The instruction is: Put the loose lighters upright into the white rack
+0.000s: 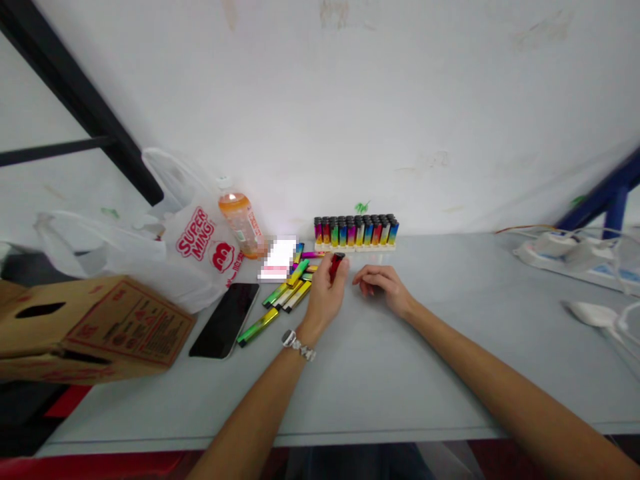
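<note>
My left hand (327, 287) is closed around a red lighter (336, 265) whose black top points up. To its right my right hand (383, 285) rests on the table with fingers bent and apart, holding nothing that shows. Behind both hands, rows of coloured lighters (356, 232) stand upright in a pale tray (373, 249) against the wall. Beside my left hand several loose lighters (295, 293) in green, yellow and other colours lie in a pile on the grey table (400, 387).
Left of the pile lie a black phone (225, 320) and a cardboard box (125, 327). Behind them stand a white plastic bag (195, 247) and an orange drink bottle (241, 220). A power strip (575, 260) and a white charger (594, 313) are at the right.
</note>
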The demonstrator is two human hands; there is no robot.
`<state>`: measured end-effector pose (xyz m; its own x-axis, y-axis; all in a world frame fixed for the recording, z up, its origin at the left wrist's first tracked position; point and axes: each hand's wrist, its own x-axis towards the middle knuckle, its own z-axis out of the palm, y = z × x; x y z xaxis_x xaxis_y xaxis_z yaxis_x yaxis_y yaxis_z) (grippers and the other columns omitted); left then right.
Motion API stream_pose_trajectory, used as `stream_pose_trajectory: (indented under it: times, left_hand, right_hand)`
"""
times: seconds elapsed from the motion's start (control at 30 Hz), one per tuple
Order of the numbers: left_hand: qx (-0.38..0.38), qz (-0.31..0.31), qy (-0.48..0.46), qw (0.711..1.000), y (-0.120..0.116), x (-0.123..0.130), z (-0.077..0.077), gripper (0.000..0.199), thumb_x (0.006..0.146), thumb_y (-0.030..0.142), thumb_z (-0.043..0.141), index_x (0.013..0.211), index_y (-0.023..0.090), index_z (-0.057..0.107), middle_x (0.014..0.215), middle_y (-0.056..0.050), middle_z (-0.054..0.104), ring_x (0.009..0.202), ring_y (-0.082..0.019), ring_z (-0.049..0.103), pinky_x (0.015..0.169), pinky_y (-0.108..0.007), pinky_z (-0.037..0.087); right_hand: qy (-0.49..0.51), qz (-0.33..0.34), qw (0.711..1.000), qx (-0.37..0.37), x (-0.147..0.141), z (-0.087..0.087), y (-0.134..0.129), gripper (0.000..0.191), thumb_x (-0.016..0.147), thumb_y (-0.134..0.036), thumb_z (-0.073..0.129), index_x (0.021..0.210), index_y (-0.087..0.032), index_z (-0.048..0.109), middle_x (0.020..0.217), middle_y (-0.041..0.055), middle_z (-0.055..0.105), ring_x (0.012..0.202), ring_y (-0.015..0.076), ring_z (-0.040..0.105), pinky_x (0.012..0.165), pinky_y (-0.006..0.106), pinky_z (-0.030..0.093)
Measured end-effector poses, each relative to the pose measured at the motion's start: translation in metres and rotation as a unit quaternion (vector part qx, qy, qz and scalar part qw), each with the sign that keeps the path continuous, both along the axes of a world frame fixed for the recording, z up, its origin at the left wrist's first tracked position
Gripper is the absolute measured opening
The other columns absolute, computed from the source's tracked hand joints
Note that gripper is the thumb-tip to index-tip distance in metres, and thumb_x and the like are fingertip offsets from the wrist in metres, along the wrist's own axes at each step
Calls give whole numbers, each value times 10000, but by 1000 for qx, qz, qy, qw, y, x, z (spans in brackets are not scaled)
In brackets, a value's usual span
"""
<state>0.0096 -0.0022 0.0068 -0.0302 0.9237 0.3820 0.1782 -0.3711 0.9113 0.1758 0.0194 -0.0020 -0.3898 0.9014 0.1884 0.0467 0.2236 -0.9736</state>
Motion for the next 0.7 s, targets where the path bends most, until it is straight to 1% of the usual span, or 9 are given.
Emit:
stream_pose_trajectory:
  times: [0.07,0.13,0.23,0.33,0.47,0.6,0.7]
  left_hand:
    - [-6,-10,6,1000,-3,1,1,420,925,551,509,729,181,528,564,64,399,507,-82,357,520,-228,305]
    - [-16,-9,25,1000,-5,2,3,489,915,554,500,603,178,493,522,60,352,495,-83,335,513,-246,272]
    - [-33,28,68,997,-5,6,5,508,886,509,508,503,190,409,477,57,314,474,-85,314,506,-265,238]
    - [-31,50,99,993,-3,9,4,438,848,430,519,503,195,389,474,61,308,480,-85,294,504,-265,212]
    - [-17,44,114,992,-2,11,1,353,833,361,510,534,184,451,490,63,343,499,-89,321,518,-255,223]
    - [-21,32,110,993,-3,13,0,349,845,357,493,545,180,481,491,62,365,501,-91,333,518,-252,234]
    - [-29,37,105,993,-5,13,0,385,865,399,494,549,180,482,493,60,367,499,-91,331,513,-253,233]
  right_hand:
    - [6,-9,1000,-6,-1,-1,0,276,781,-365,526,748,-149,694,552,12,575,544,140,457,560,285,321]
    - [7,-13,1000,-7,-3,-1,0,281,789,-370,519,736,-153,690,552,12,577,544,141,460,564,288,330]
    - [8,-13,1000,-6,-5,0,0,267,785,-360,509,711,-164,675,559,12,581,554,147,480,571,291,342]
    - [4,-15,1000,-5,-5,1,-1,240,763,-335,493,670,-177,648,550,10,571,552,150,479,568,291,346]
    - [-3,-19,1000,-1,-6,3,-2,212,721,-313,471,622,-190,612,528,8,545,539,152,457,554,289,348]
    - [-13,-17,1000,-2,-6,5,-3,197,703,-305,464,606,-195,595,523,7,540,535,153,451,549,287,348]
    - [-19,-13,1000,-1,-7,5,-4,214,721,-312,459,593,-197,585,524,6,536,538,151,454,556,285,351]
